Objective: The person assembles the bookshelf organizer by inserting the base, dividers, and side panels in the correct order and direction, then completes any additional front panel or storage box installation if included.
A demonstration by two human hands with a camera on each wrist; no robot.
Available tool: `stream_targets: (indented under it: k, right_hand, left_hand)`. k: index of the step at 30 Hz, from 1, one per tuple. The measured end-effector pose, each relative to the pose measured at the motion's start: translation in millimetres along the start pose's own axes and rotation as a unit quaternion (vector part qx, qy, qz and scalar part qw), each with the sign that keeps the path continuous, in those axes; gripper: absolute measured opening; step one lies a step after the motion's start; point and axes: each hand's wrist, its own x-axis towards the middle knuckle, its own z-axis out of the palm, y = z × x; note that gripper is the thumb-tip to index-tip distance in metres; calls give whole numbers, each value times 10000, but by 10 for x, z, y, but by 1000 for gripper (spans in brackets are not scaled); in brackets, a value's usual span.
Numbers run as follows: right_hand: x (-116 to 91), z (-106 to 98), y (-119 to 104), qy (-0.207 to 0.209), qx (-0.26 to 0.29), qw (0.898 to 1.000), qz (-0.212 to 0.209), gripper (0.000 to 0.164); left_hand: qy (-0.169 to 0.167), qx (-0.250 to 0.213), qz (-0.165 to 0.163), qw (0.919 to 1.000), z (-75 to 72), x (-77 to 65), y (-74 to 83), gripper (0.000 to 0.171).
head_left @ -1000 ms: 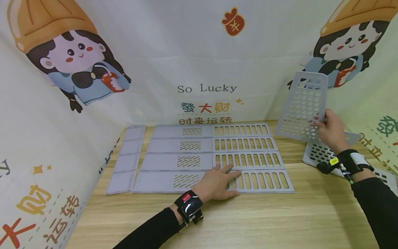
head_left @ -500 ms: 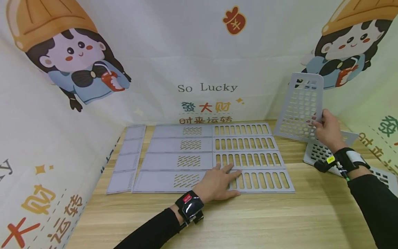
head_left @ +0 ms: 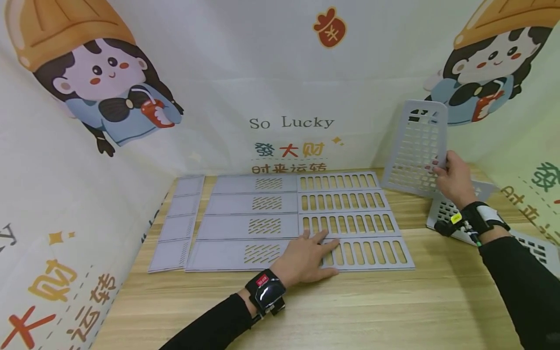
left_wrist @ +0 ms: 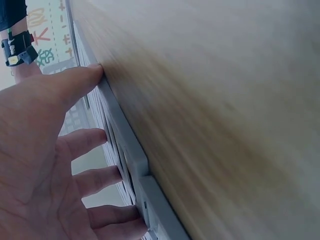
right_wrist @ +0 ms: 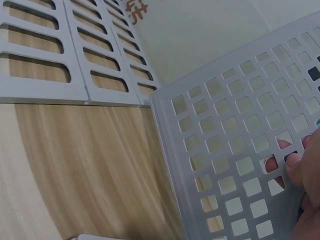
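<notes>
My right hand (head_left: 457,180) pinches the right edge of a pale grey plastic panel (head_left: 442,127) pierced by a grid of squarish holes. The panel stands tilted up near the back wall; some fingertips show through its holes in the right wrist view. With fingers spread, my left hand (head_left: 304,257) rests on the front strip of a wide grey slotted panel (head_left: 218,255) lying on the table. Elongated openings fill that panel's right half, short slanted slits its middle. In the left wrist view the thumb and fingertips are at the panel's edge.
Left of the wide panel lies a narrower grey piece (head_left: 177,228). More grey perforated panels (head_left: 549,260) lie under and behind the right forearm. A printed cloth (head_left: 284,97) hangs behind and at both sides of the wooden table (head_left: 350,311).
My right hand has shifted a little to the left, taking the upright perforated panel with it. The left hand stays in place on the wide panel.
</notes>
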Motion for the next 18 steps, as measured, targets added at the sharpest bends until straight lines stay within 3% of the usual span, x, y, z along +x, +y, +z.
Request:
stream_targets:
  k: [11,18]
  right_hand:
    - [208,68,-9,-363,47,9993,-19,25]
    - [295,71,-10,-369,-21,9993,-91,22]
  left_hand:
    - [-96,-23,-6,10000,-29,-16,-11,72]
    - [-160,-37,-31,9999,-41,-39,-1,73]
